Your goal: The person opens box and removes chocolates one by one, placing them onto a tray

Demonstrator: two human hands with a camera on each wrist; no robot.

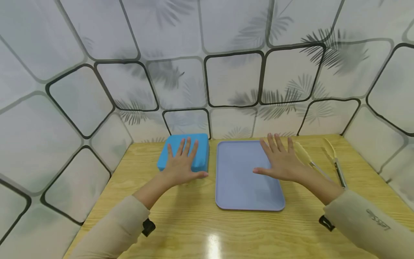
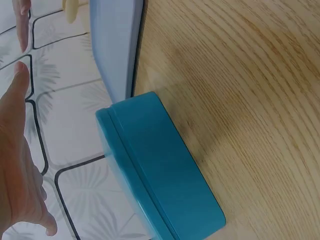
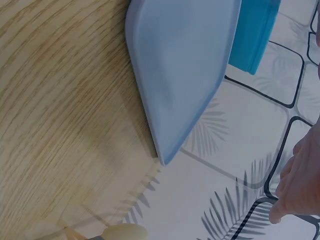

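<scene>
Patterned white panels with dark rounded outlines and leaf shadows enclose the bench [image 1: 181, 223] on the far side and both flanks, meeting its far edge and both side edges directly.

Left hand [image 1: 181, 163]: my fingers are spread and straight, palm down over the blue tin [image 1: 185, 151], thumb out past its near right corner. The tin sits against the far edge, left of centre. In the left wrist view the hand appears raised beside the tin [image 2: 160, 170] rather than pressed on it; I cannot tell whether there is contact.

Right hand [image 1: 279, 162]: my fingers are spread and straight, gripping nothing, over the far right part of the lavender tray [image 1: 239, 180]. The tray lies flat at mid-bench, its far edge near the wall, its left edge just beside the tin with a narrow gap.

Tongs [image 1: 323, 162] lie near the far right corner, just beside my right wrist, arms splayed toward the wall.

Open room: bare wood runs along the whole near edge, and along the left edge beside the tin.

Concealed or cut off: my right hand covers the tray's far right corner; my forearm hides part of the tongs. The right wrist view shows only my fingertips [image 3: 300, 185] and one cream tong tip [image 3: 125, 233].
</scene>
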